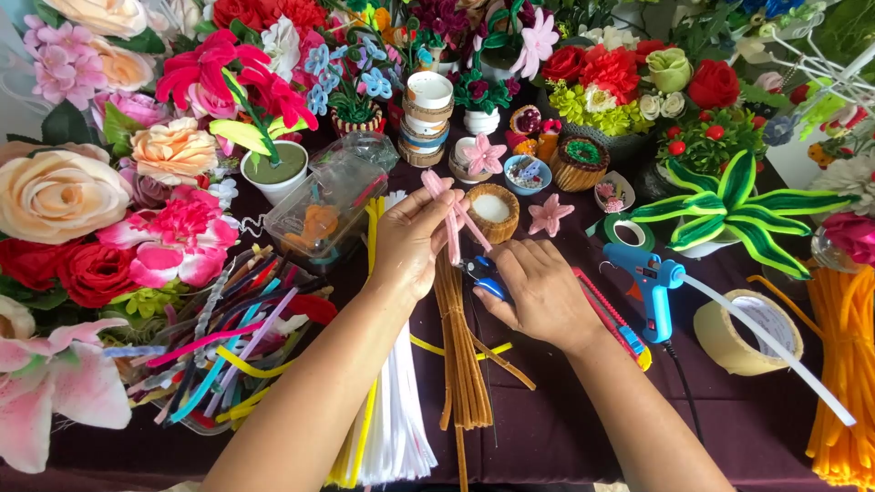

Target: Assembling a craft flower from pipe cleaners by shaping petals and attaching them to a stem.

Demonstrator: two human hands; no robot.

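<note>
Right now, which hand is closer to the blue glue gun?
Right. The right hand rests on blue-handled cutters on the table, just left of the blue glue gun. The left hand is farther left, raised, pinching pink pipe cleaners.

Bright, even daylight, soft shadows (edges slightly stretched), sharp focus

Dark purple tablecloth (547, 437), bright daylight
</note>
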